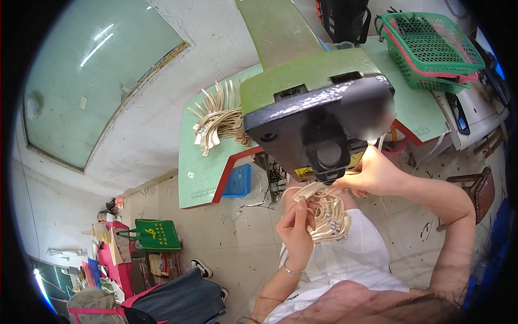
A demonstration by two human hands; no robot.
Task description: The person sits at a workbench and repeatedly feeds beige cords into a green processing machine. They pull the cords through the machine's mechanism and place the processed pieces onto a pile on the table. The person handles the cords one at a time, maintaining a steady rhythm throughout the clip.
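Between the thumb and fingers of my left hand (295,231) is a flat gold strap (308,191), its far end under the machine's head. My right hand (372,174) is closed beside the head, its fingertips pressed together close to the strap's far end. What those fingertips hold is too small to tell. The green machine (307,75) has a black head (307,129) that hides part of the work below it. A bundle of gold straps (332,218) with small shiny buckles lies on my lap, just beyond my left hand.
A pile of gold straps (218,121) lies on the green tabletop (199,173) left of the machine. Stacked green and pink baskets (431,48) stand at the back right. A blue basket (237,181) sits below the table. At lower left are a green bag (156,235) and a person (178,302).
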